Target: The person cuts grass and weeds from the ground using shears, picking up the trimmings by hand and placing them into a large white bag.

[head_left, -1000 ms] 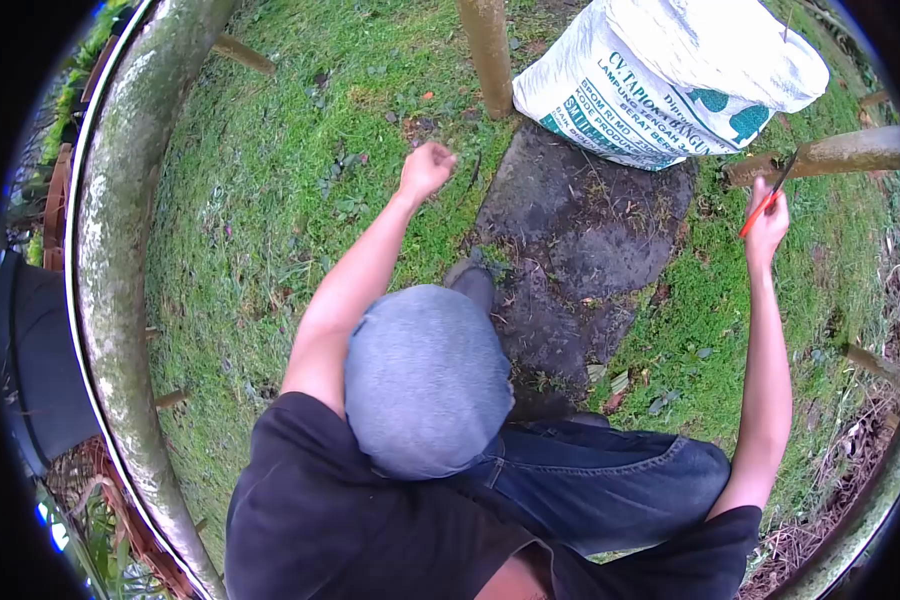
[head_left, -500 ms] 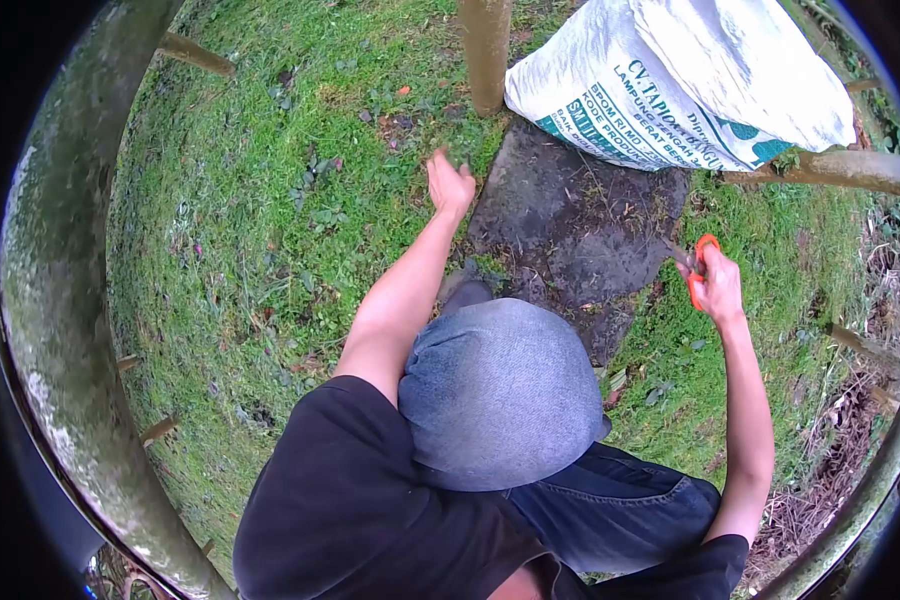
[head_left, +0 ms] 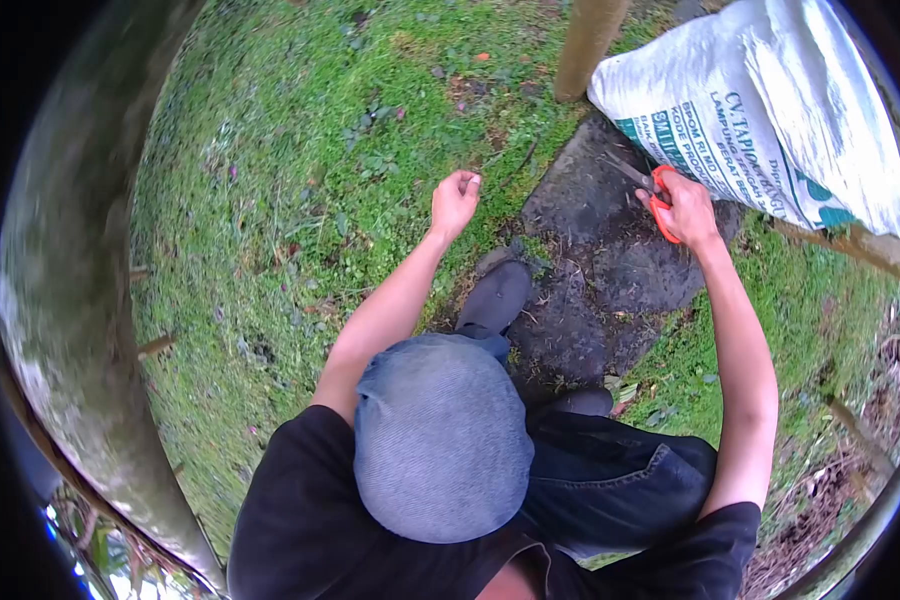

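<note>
Orange-handled scissors [head_left: 659, 182] are gripped in my right hand [head_left: 692, 212], with its fingers through and around the handles. Their metal blades point up and left over the dark stone slab [head_left: 580, 185], close to the printed white sack [head_left: 760, 110]. To the left, my left hand [head_left: 455, 207] hovers over the grass [head_left: 340, 190] with its fingers curled together. Whatever may be between those fingers is too small or hidden to make out.
A wooden post [head_left: 590, 50] stands beside the sack, and a pole [head_left: 855, 245] runs below it. A thick mossy trunk or pole [head_left: 65, 300] curves along the left side. My bent knee [head_left: 440, 440] and shoe [head_left: 495, 295] are in front of me.
My right hand has brought the scissors up and left across the slab toward the sack. The left hand's fingers, spread before, are now curled. The view has shifted, with the sack further right.
</note>
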Demonstrator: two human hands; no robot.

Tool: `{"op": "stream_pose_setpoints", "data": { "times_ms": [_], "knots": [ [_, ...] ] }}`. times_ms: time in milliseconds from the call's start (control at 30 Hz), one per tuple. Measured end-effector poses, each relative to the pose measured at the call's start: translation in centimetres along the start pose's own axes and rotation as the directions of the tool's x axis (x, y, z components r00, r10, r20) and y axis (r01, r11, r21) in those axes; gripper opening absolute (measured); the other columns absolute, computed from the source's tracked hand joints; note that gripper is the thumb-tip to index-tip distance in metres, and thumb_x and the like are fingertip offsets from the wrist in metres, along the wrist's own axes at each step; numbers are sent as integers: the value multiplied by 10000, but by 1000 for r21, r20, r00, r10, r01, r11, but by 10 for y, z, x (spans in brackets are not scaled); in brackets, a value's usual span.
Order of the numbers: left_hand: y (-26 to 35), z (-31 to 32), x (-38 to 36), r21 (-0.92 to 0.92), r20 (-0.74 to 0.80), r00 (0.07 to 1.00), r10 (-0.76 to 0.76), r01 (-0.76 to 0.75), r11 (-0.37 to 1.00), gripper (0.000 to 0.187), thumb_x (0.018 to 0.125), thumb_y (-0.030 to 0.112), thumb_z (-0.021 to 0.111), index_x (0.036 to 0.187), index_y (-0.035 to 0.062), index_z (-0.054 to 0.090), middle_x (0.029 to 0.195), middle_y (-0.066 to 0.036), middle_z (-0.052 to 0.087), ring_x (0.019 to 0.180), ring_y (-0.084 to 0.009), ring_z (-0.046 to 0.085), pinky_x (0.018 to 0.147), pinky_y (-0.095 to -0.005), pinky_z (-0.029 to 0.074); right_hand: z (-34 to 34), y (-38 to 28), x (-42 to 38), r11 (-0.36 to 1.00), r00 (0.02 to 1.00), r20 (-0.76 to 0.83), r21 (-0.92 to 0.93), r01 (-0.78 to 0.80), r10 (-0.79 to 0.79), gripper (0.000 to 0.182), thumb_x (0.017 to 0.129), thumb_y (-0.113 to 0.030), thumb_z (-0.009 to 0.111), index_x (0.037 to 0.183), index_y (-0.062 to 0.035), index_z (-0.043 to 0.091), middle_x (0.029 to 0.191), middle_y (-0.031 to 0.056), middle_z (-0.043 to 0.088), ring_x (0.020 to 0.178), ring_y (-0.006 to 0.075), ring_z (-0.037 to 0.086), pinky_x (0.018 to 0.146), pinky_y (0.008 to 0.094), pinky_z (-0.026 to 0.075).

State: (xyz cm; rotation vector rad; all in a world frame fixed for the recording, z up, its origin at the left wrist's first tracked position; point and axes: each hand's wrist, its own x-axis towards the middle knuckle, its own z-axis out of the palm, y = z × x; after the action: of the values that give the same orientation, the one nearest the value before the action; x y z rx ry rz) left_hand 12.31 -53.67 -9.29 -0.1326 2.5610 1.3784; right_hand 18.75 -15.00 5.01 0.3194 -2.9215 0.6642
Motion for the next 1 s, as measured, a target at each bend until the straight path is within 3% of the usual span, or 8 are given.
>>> {"op": "stream_pose_setpoints", "data": {
  "times_ms": [133, 267, 367, 533, 633, 733, 833, 1000],
  "knots": [
    [-9, -41, -18, 19, -99, 992, -72, 74, 997, 281, 981, 282, 635, 938, 12, 695, 736, -40, 686, 651, -102, 583, 630, -301, 485, 30, -5, 36, 987, 987, 27, -19, 161, -160, 358, 812, -336, 799, 821, -35, 607, 749, 141, 663, 701, 354, 662, 624, 436, 518],
    [-5, -67, -40, -29, -83, 995, -52, 49, 998, 346, 1012, 306, 595, 827, 17, 636, 692, 1, 620, 611, -81, 504, 575, -288, 431, 48, -15, 43, 996, 990, 137, 85, -26, 14, 329, 818, -319, 782, 859, -29, 631, 781, 148, 679, 744, 363, 674, 656, 437, 532],
    [-15, -77, -40, -65, 15, 994, -111, 112, 992, 371, 1004, 321, 597, 815, 7, 653, 668, -35, 632, 618, -110, 531, 598, -327, 449, 58, -14, 46, 993, 970, 239, 115, 11, -39, 325, 826, -317, 763, 900, -22, 650, 825, 160, 694, 803, 375, 680, 709, 457, 532],
    [-1, -86, -45, -42, 128, 980, -153, 159, 986, 445, 1034, 376, 542, 730, 51, 561, 614, 16, 518, 590, -97, 461, 570, -321, 401, 69, -5, 52, 995, 946, 310, 49, 85, -96, 237, 829, -260, 694, 907, -40, 653, 879, 187, 700, 877, 413, 666, 759, 498, 523],
    [23, -89, -54, -10, 142, 973, -183, 186, 982, 291, 1024, 266, 566, 840, 47, 622, 663, 2, 582, 592, -95, 494, 575, -306, 429, 74, -1, 55, 992, 951, 284, 68, 108, -123, 237, 831, -269, 690, 874, -41, 640, 869, 194, 695, 871, 416, 664, 753, 502, 520],
    [36, -93, -61, -233, 23, 997, -77, 81, 969, 124, 992, 125, 585, 1036, 32, 655, 749, -27, 653, 599, -97, 536, 569, -280, 457, 73, 2, 55, 991, 948, 290, 60, 116, -128, 234, 826, -264, 699, 862, -43, 629, 853, 195, 689, 860, 417, 662, 743, 499, 518],
    [59, -121, -63, -62, 31, 996, -86, 88, 994, 247, 953, 0, 576, 1195, 14, 622, 826, -61, 692, 604, -95, 553, 559, -249, 467, 69, 5, 59, 993, 946, 305, 32, 110, -114, 238, 827, -265, 701, 870, -42, 632, 863, 191, 694, 862, 415, 664, 744, 493, 517],
    [85, -167, -83, -91, 112, 985, -127, 138, 986, 303, 1054, 286, 503, 1160, 37, 641, 740, -23, 622, 516, -86, 511, 511, -248, 439, 65, 0, 54, 994, 948, 305, 85, 63, -87, 247, 822, -259, 705, 887, -35, 623, 891, 202, 701, 884, 411, 668, 767, 487, 522]
  ]
}}
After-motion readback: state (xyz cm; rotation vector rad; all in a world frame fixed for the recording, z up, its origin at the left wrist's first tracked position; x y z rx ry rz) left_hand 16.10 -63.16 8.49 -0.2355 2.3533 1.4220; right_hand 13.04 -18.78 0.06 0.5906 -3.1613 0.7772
